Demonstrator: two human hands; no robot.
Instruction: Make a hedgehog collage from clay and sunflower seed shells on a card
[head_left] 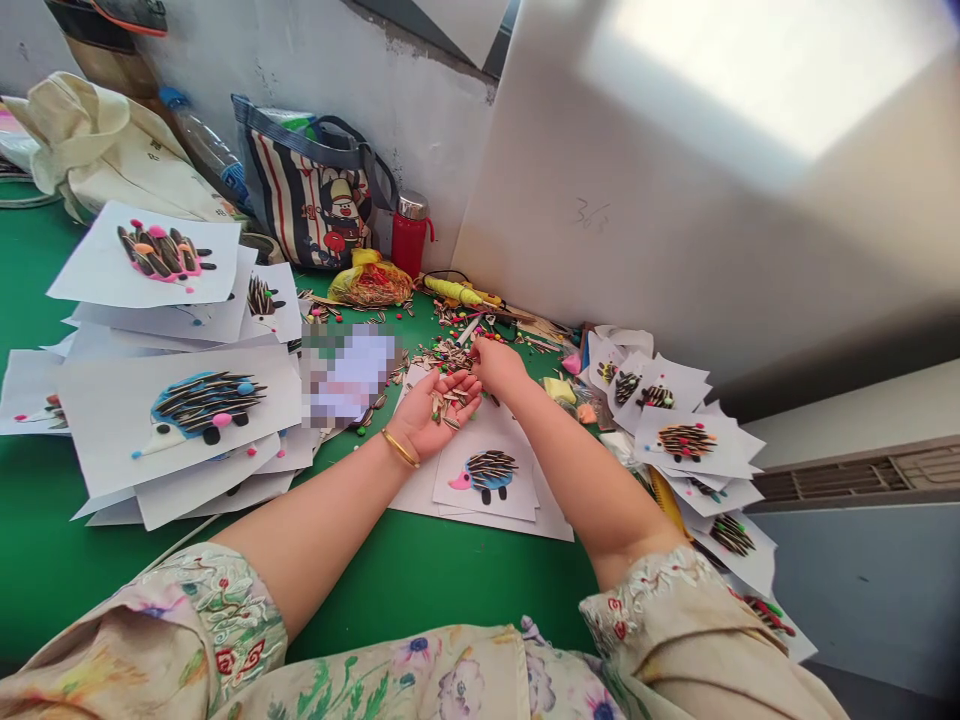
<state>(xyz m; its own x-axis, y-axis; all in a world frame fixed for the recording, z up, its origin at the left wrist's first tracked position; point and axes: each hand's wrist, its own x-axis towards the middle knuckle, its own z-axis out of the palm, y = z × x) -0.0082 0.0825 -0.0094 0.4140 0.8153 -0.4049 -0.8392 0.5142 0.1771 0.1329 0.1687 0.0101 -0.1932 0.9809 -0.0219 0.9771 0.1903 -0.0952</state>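
My left hand (433, 412) is turned palm up, slightly cupped, and holds a small heap of sunflower seeds (448, 405). Just beyond it, my right hand (499, 366) dips with curled, pinched fingers at the edge of a loose pile of seeds and small coloured balls (442, 352); what its fingertips hold is hidden. Under my forearms lie white sheets. The top card (487, 478) bears a hedgehog with a blue body, pink snout and seed spines.
Stacks of hedgehog cards (180, 480) rise at left, with more cards (679, 440) at right. Along the wall stand a striped bag (307, 190), a red flask (409, 240) and a yellow bag (371, 280). Lumps of coloured clay (559, 390) lie near my right forearm.
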